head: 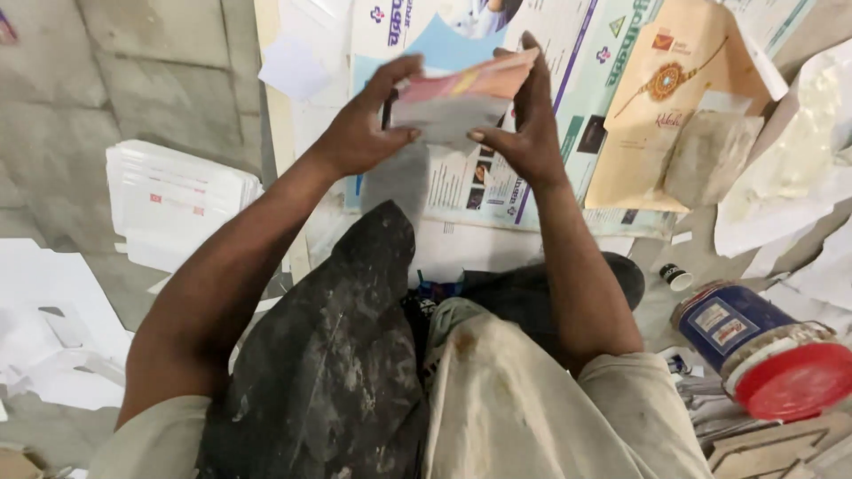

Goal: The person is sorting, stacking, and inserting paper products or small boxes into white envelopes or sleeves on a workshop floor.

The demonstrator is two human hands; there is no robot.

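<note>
My left hand (pixel 364 124) and my right hand (pixel 525 120) hold a small folded paper piece (pixel 457 99) between them, pink and orange on top, grey-white below. The left thumb and fingers pinch its left edge. My right hand's fingers wrap its right edge. The piece hangs above a large printed sheet (pixel 568 80) spread on the floor. My knees in stained dark and pale trousers fill the lower middle.
A stack of flat white cartons (pixel 173 200) lies at left. A tan printed envelope (pixel 679 98) lies at upper right. A blue jar with a red lid (pixel 763 350) lies on its side at right. White paper scraps (pixel 53 328) cover the grey stone floor.
</note>
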